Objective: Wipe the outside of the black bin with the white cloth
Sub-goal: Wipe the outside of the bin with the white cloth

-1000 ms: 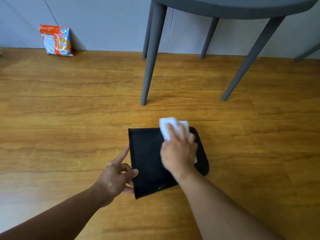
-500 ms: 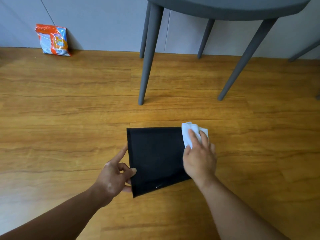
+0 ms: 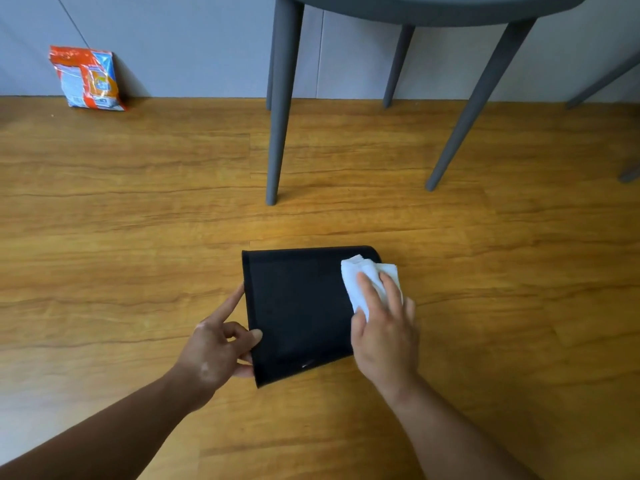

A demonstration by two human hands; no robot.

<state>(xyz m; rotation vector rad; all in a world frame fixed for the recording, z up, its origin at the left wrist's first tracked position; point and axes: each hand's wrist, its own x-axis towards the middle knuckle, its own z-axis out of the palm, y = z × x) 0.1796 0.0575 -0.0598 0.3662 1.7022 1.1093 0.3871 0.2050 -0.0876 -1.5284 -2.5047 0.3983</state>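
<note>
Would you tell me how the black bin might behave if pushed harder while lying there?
It likely slides: the black bin lies sideways on smooth wooden floor, with the left hand gripping its rim, seemingly steadying it. Its flat face suggests no rolling. It seems stiff, holding shape under the right hand pressing the white cloth.

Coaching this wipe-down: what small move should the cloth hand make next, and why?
Probably drag the cloth left across the bin. The right hand presses it at the bin's right end, the broad top face lies bare, and the left hand grips the left edge, steadying it.
</note>
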